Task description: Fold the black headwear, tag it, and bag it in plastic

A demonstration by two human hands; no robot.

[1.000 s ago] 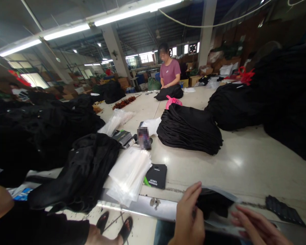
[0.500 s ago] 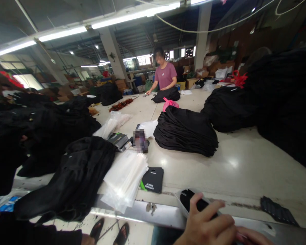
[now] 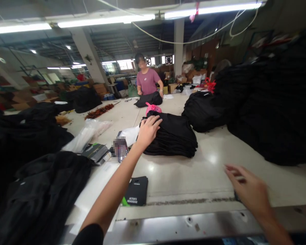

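My left hand (image 3: 148,131) is stretched far forward, its fingers lying spread on the near left corner of a stack of folded black fabric (image 3: 175,136) in the middle of the table. My right hand (image 3: 247,190) hovers low over the table's front edge at the right. It is smeared by motion, and a small dark thing shows just under it that I cannot make out. A flat black packet with white lettering (image 3: 137,190) lies on the table between my arms.
Clear plastic bags (image 3: 94,185) and a heap of black garments (image 3: 35,194) lie front left. A green-black box (image 3: 97,152) sits behind them. Big black piles (image 3: 270,102) fill the right side. A person in a pink shirt (image 3: 148,80) works at the table's far end. A metal rail (image 3: 181,221) edges the table.
My left hand left the bagged black piece near the front edge and reached out onto the black stack. My right hand swung out to the right. The view turned right.
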